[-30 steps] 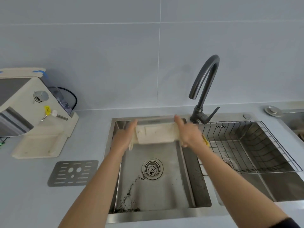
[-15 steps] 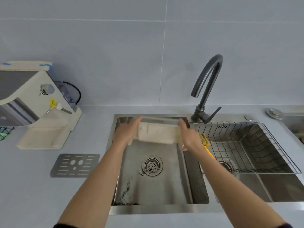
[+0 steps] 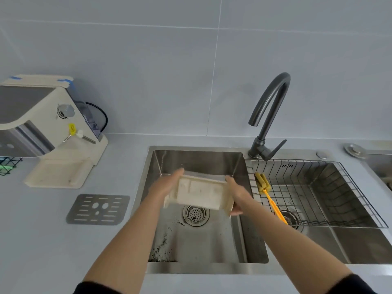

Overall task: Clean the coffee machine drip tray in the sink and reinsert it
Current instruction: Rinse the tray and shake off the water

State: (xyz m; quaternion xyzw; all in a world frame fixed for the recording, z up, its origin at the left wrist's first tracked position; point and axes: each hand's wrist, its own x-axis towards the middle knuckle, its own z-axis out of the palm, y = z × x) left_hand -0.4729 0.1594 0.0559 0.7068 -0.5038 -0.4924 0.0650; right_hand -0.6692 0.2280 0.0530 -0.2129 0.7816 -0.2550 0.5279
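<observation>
left hand, right hand gripping, arms outstretched

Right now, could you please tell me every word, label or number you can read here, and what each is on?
No text here can be read.
Yellow tag on the coffee machine: too small and blurred to read.
Marks around its knob: blurred, unreadable.
Drip tray: no print visible on the side that shows.
</observation>
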